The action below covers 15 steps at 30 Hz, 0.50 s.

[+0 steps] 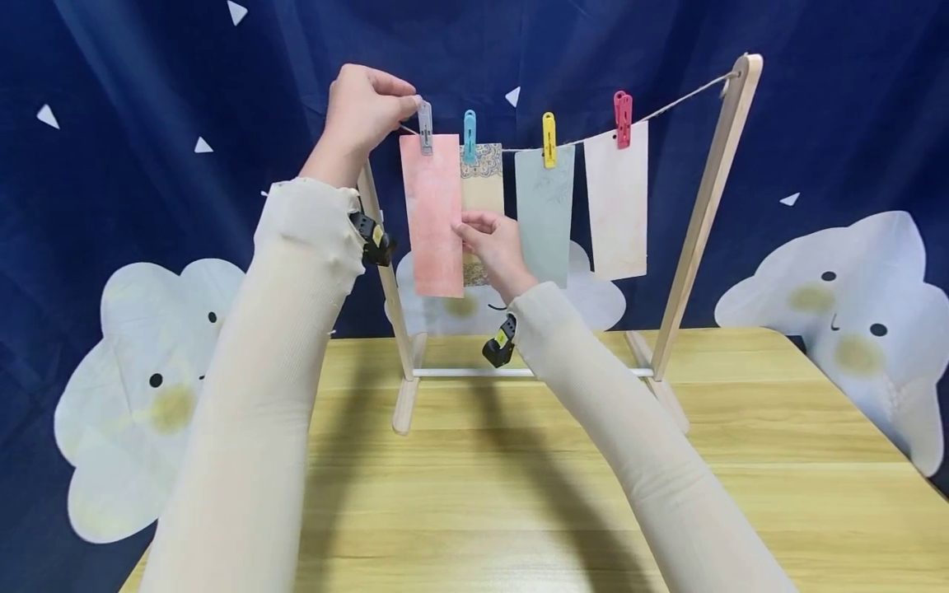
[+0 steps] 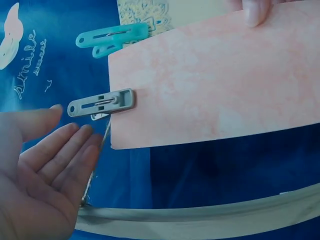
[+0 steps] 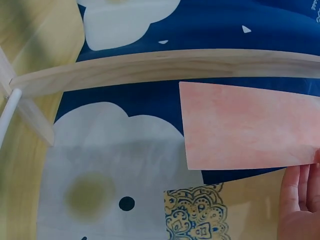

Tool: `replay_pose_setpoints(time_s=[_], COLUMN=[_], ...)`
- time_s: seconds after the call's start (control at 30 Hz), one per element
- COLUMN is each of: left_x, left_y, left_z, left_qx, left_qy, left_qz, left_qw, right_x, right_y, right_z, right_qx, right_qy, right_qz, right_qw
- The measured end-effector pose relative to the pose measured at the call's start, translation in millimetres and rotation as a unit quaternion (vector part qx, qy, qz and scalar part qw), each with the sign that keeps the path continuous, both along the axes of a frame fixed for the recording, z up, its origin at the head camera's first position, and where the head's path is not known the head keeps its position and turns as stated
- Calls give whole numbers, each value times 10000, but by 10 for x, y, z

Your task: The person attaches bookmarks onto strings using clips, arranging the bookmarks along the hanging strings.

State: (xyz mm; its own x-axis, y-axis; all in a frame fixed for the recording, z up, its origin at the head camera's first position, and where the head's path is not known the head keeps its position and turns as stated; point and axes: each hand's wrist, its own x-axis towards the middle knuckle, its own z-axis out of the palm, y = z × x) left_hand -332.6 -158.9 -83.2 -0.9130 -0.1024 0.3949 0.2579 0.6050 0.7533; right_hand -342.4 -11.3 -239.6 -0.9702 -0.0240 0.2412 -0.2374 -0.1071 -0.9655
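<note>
A pink paper card (image 1: 433, 222) hangs from the string under a grey clothespin (image 1: 426, 128), whose jaws are closed over its top edge. My left hand (image 1: 365, 111) is right at the clothespin's upper end; in the left wrist view its thumb and fingers (image 2: 56, 172) are spread apart beside the handles and not round them. My right hand (image 1: 495, 247) pinches the card's right edge about halfway down, thumb in front. Just behind that hand, a patterned beige card (image 1: 482, 185) hangs from a blue clothespin (image 1: 470, 136), partly covered by the pink card and the hand.
Further right, a yellow clothespin (image 1: 549, 140) holds a grey-green card (image 1: 544, 218) and a red clothespin (image 1: 623, 119) a whitish card (image 1: 618, 206). A wooden frame (image 1: 708, 214) carries the string and stands on a wooden table (image 1: 460, 486), before a dark blue cloud-printed curtain (image 1: 630, 41).
</note>
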Motion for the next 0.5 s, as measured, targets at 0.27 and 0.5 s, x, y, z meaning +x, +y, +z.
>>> replay_pose_setpoints(time_s=[0.27, 0.5], left_x=[68, 206], left_y=[-155, -362], left_z=[-129, -462], left_qx=[674, 1421], left_qy=[466, 855], left_qz=[-211, -440], left_qw=[9964, 9852], right_x=[-27, -11], right_y=[80, 307], right_z=[-95, -247], right_qx=[39, 366], right_qy=[-22, 60], right_qz=[81, 371], right_qw=[10000, 9986])
